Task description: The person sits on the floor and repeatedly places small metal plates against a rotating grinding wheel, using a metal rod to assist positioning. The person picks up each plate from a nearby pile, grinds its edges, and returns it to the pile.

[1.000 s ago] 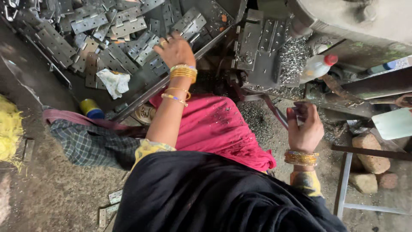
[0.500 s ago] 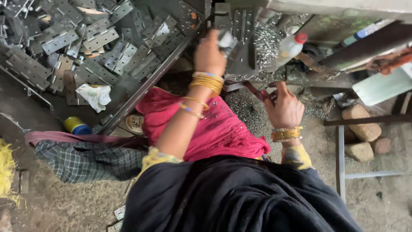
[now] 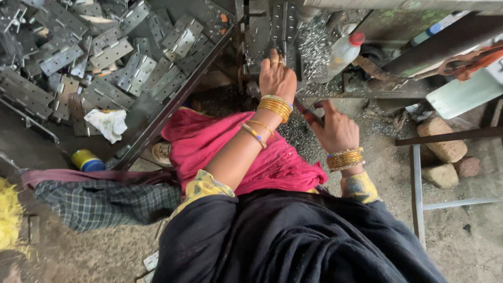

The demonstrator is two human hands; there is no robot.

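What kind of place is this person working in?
Probably a small metalworking shop. A heap of punched metal plates lies at the left, shiny metal shavings cover the machine bed, and the left hand rests on a plate at the machine.

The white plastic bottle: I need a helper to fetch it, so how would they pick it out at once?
Start at the dark metal machine bed at top centre, where the left hand rests. Just right of it, among shiny metal shavings, stands the white plastic bottle. Its red cap sets it apart from the grey metal around it.
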